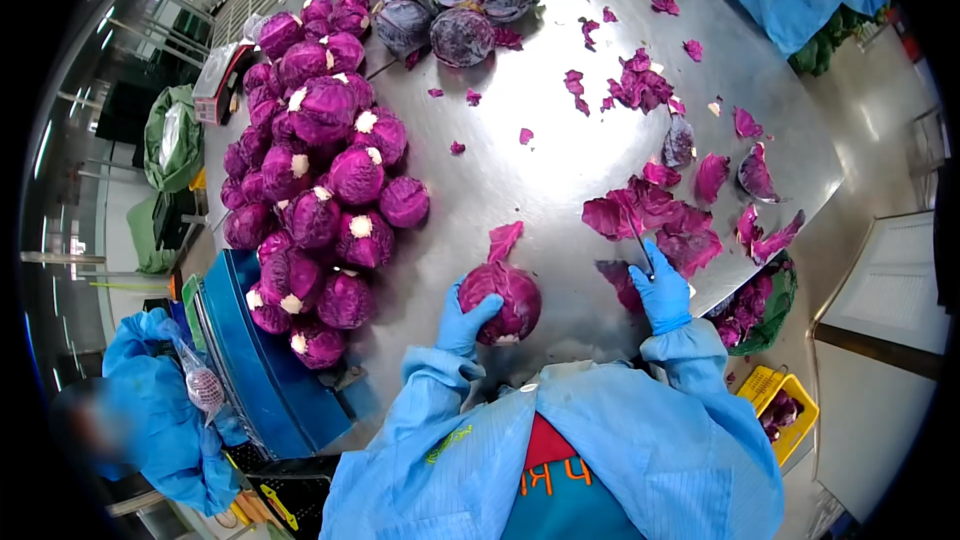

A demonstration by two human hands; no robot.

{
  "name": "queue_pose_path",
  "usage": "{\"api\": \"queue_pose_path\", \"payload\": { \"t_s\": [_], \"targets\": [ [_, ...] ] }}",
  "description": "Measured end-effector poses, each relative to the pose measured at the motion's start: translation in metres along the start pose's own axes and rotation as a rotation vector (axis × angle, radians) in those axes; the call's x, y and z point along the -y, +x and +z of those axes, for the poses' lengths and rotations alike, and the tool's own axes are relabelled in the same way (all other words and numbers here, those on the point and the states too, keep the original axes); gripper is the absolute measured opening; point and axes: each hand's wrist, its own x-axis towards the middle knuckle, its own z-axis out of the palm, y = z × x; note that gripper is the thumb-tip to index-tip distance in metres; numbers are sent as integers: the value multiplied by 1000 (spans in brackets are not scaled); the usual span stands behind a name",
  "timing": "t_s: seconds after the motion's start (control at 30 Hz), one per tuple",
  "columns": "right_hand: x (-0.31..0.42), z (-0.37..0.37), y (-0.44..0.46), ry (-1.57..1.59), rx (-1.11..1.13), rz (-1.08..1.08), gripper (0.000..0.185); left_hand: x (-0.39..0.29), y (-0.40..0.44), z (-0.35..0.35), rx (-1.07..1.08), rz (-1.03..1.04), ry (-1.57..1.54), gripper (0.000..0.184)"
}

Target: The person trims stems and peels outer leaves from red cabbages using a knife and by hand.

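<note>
My left hand [468, 318], in a blue glove, grips the left side of a red cabbage [510, 302] at the near edge of the steel table. One loose leaf sticks up from the cabbage's top. My gloved right hand [664, 290] is closed round a knife [637, 230], whose thin blade points away from me over torn purple leaves [690, 240]. To the left rises a big pile of trimmed red cabbages [325, 110] with pale cut stems. Several darker, untrimmed cabbages [462, 37] sit at the far side.
Leaf scraps [640, 82] lie about the right half of the steel table [470, 165]. Beyond its right edge are a green-lined bin [775, 310] and a yellow crate [806, 425]. A co-worker in blue [160, 410] is at the lower left, beside a blue container [265, 360].
</note>
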Motion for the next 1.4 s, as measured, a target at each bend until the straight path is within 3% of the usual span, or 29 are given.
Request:
{"api": "queue_pose_path", "payload": {
  "t_s": [0.1, 0.2, 0.27, 0.47, 0.57, 0.67, 0.77, 0.87, 0.9, 0.97, 1.0, 1.03, 1.07, 1.13, 1.2, 1.27, 1.33, 1.4],
  "targets": [
    [30, 10, -6, 199, 3, -88, 43, 5, 4, 4, -140, -92, -42, 49],
    [86, 9, -16, 535, 304, -210, 41, -1, 0, 19, -209, -94, -131, 47],
    [111, 23, -17, 585, 462, -146, 44, 4, -3, 26, -193, -16, -92, 46],
    [119, 19, -5, 445, 547, -198, 49, 24, 1, 31, -267, 92, -36, 50],
    [119, 20, -9, 333, 439, -266, 38, 14, -3, 42, -307, 117, -47, 52],
    [122, 32, -23, 46, 169, -445, 26, 12, -4, 41, -285, 81, -26, 54],
    [107, 46, -18, 222, 19, -448, 19, 16, -4, 37, -317, 87, 9, 56],
    [62, 40, 17, 106, -10, -209, 17, 12, -10, 32, -286, 108, -36, 56],
    [36, 40, 29, 68, -124, -173, 16, 16, -9, 27, -282, 98, -69, 56],
    [-10, 11, 44, -54, -130, -123, 19, 26, -7, 13, -282, 79, -138, 57],
    [-27, -4, 49, -195, -63, 17, 19, 22, -9, 10, -267, 37, -184, 58],
    [-56, -7, 49, 33, -157, -94, 24, 15, -12, 9, -251, -5, -229, 59],
    [-68, -16, 48, 10, -212, -106, 32, 10, -13, 9, -231, -49, -274, 60],
    [-45, -29, 39, -83, -320, 52, 35, 11, -10, 11, -205, -11, -187, 60],
    [-21, -23, 36, 97, -355, -201, 39, 19, -7, 19, -170, 80, -71, 59],
    [22, -5, 31, 443, -92, -212, 38, 6, -8, 41, -190, 266, 281, 72],
    [69, 0, 24, 512, 328, -72, 51, -5, -12, 54, -157, 335, 536, 86],
    [93, 9, 21, 564, 497, -92, 51, 23, -9, 46, -164, 308, 606, 104]
  ]
}}
